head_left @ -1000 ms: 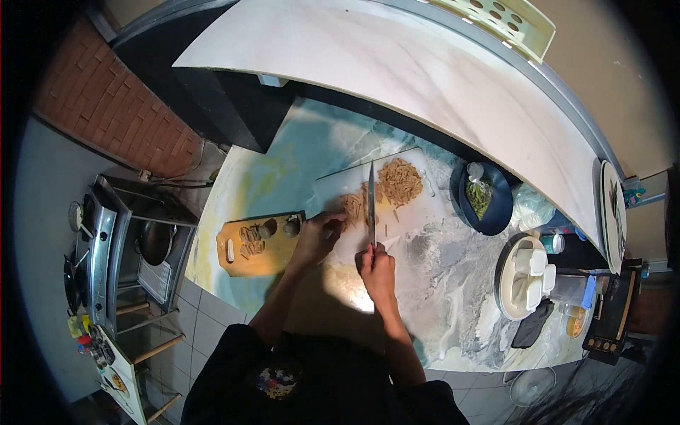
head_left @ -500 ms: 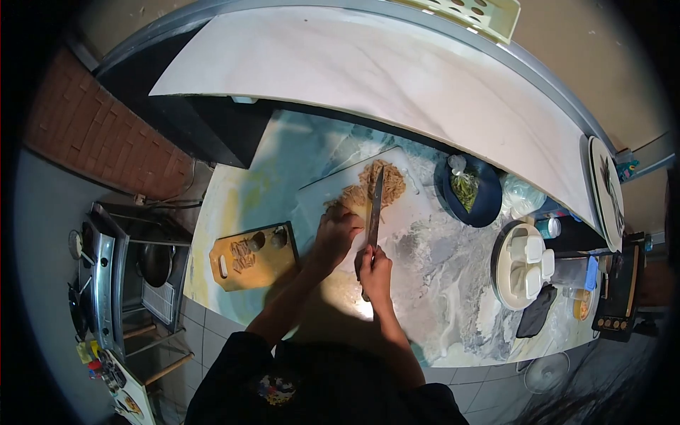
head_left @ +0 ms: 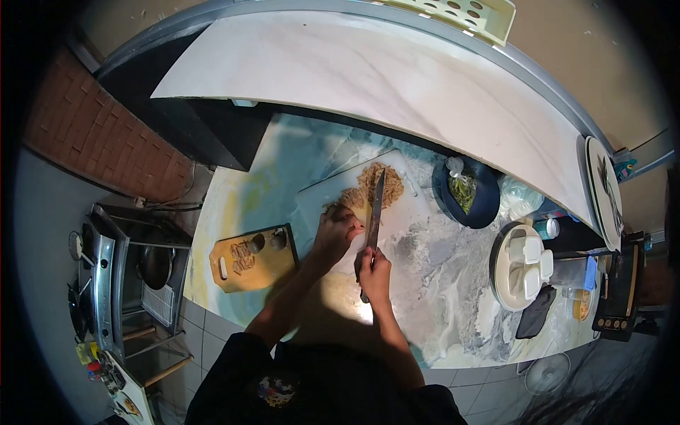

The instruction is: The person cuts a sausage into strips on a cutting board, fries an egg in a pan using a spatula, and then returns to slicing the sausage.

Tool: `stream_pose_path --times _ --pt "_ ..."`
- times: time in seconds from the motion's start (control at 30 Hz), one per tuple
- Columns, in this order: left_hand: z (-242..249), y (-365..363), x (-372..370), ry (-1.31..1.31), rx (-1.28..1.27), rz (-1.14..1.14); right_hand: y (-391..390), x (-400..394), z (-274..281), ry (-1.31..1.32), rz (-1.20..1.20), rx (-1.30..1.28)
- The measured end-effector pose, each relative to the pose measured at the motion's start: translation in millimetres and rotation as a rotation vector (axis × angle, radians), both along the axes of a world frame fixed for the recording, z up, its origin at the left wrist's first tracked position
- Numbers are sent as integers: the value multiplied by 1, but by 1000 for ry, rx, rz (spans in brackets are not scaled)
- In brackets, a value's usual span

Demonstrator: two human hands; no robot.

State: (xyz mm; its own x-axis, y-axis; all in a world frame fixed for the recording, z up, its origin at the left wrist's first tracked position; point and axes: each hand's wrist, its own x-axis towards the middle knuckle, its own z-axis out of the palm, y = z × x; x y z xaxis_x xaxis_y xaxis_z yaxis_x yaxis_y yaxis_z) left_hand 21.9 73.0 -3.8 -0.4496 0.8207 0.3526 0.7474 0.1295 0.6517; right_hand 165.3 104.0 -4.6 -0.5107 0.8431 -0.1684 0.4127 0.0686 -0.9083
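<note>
A long knife (head_left: 377, 201) is in my right hand (head_left: 375, 275), its fingers wrapped round the dark handle. The blade points away from me over a white cutting board (head_left: 404, 212). Shredded light-brown food (head_left: 386, 183) lies in a pile around the blade's far part. My left hand (head_left: 336, 234) is at the board's near left, just left of the blade, with its fingers bent over some of the food. What lies under those fingers is mostly hidden.
A wooden board (head_left: 273, 268) with strips and round pieces stands at the left. On the right are a dark blue bowl (head_left: 484, 212) with bagged greens (head_left: 462, 191), a tray of white containers (head_left: 503, 273) and a black cloth (head_left: 536, 313). A raised white shelf (head_left: 368, 64) spans the back.
The fingers of my left hand have shifted slightly over the food. The knife remains in my right hand in nearly the same position.
</note>
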Motion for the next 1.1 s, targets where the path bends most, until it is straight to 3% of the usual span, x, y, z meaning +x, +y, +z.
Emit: stream_pose_path --times 0.07,0.23,0.3,0.43,0.5,0.57,0.6,0.73,0.8,1.1 --pt "0 1 -4 -63 36 -11 -1 0 -7 104 2 160" --pt "20 -1 -12 -163 67 18 0 1 0 3 13 29" --pt "28 -8 -13 -729 122 130 0 2 -3 -14 16 33" --pt "31 -29 -25 -836 209 204 1 1 6 -53 98 66" --pt "28 -37 -32 -885 241 126 0 0 5 -80 149 120" --pt "29 -40 -34 -955 223 111 -2 -1 -9 29 149 364" --pt "31 -40 -35 -1026 202 84 -3 -1 -9 30 156 364" --pt "15 -31 -37 -991 232 -10 -3 0 -6 19 136 329" --pt "15 -25 -37 -927 53 -50 -1 1 -4 21 128 288" --pt "10 -10 -23 -698 -39 -178 -1 9 -6 39 102 303"
